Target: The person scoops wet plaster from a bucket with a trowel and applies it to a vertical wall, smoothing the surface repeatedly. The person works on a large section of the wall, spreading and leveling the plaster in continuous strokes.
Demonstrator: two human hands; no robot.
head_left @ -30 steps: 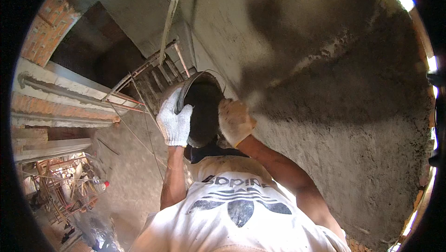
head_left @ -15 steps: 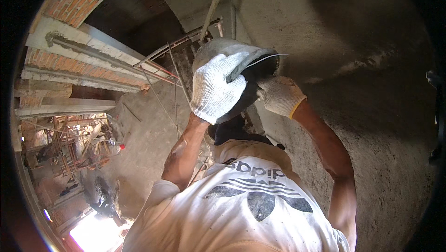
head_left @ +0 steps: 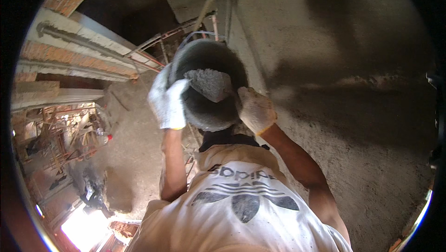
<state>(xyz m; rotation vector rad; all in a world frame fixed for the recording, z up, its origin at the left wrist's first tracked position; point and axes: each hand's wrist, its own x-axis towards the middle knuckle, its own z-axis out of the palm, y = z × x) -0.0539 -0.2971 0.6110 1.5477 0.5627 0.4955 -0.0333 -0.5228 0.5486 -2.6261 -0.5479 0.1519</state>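
Note:
A dark round bucket (head_left: 211, 118) is held up in front of my chest, its mouth facing me. Inside it shows a rough grey wedge-shaped mass (head_left: 210, 84) that looks like mortar; its right side is smoother. My left hand (head_left: 168, 98), in a white knit glove, is closed on the bucket's left rim with the thumb over the edge. On the opposite rim my right hand (head_left: 255, 109), in a dustier glove, is closed with bent fingers. A thin pale bucket handle (head_left: 197, 34) arches beyond the far rim.
A rough plastered wall (head_left: 353, 126) rises close on my right. Past the bucket stand scaffold tubes (head_left: 167, 35) and a slanting pole (head_left: 211, 1). Brick and concrete beams (head_left: 79, 43) run along the left. Lower down lie heaped timber and debris (head_left: 69, 133).
The bucket has turned from tilted sideways to mouth facing me, exposing the grey mass. My left hand has moved left from its near side to the left rim; my right hand has shifted left and down.

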